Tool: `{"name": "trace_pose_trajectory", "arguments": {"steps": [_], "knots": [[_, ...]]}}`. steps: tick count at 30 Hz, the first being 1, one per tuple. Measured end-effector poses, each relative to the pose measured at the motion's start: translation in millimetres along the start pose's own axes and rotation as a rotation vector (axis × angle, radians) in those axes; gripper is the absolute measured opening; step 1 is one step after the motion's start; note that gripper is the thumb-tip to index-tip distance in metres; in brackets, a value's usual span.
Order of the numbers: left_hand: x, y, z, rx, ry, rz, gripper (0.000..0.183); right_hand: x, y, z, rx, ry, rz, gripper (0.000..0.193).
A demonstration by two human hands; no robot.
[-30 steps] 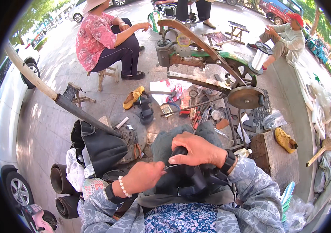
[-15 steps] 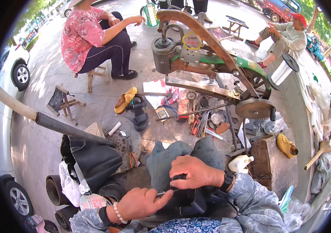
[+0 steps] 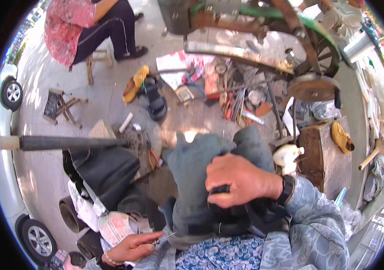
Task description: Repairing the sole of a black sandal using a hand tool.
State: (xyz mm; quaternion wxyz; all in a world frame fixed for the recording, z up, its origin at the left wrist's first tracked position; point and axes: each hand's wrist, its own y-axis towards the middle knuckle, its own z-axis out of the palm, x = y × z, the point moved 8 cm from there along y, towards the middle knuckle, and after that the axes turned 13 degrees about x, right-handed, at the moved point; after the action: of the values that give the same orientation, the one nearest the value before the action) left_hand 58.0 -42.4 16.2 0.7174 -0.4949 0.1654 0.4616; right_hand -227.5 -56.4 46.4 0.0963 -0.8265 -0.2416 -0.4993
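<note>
Across my lap lies a black strappy shoe (image 3: 270, 220), its form partly hidden by my right hand. My right hand (image 3: 241, 180) is closed in a fist above it, around a black piece (image 3: 219, 196); whether that is part of the shoe or a tool handle, I cannot make out. Lower and to the left, my left hand (image 3: 133, 247) pinches a thin, needle-like metal tool (image 3: 167, 236) whose tip points right, apart from the shoe. A worn grey-blue cloth (image 3: 201, 166) covers my knees beneath the work.
A green hand-cranked sewing machine (image 3: 309, 58) stands ahead right. Scattered tools (image 3: 237, 105), a black sandal (image 3: 156, 101) and a yellow shoe (image 3: 135, 84) lie on the ground. A long pole (image 3: 70, 142) juts in from the left. A wooden box (image 3: 322, 157) stands right; a person (image 3: 84, 31) sits far left.
My left hand has drawn down and left, away from the shoe, with the thin tool. My right hand has shifted slightly right and up, still closed. The view has tilted downward.
</note>
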Motion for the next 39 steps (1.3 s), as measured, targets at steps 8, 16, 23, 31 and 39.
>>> {"name": "trace_pose_trajectory", "arguments": {"steps": [8,16,23,31,39], "knots": [[-29,50,-34,-0.744,0.566,0.406,0.014,-17,-7,-7,0.059,0.348,0.112,0.028],[-119,111,52,-0.259,0.580,1.009,0.020,-28,-20,-3,0.068,0.516,0.164,0.030],[-110,148,39,0.195,-0.324,1.017,0.027,-32,-23,6,0.047,0.622,0.205,0.022],[-52,103,-2,-0.116,-0.494,0.903,0.034,-35,-22,5,0.069,0.537,0.216,0.017],[-36,95,-21,-0.201,-0.425,0.995,0.021,-36,-45,-14,-0.159,0.615,0.043,0.030]]}}
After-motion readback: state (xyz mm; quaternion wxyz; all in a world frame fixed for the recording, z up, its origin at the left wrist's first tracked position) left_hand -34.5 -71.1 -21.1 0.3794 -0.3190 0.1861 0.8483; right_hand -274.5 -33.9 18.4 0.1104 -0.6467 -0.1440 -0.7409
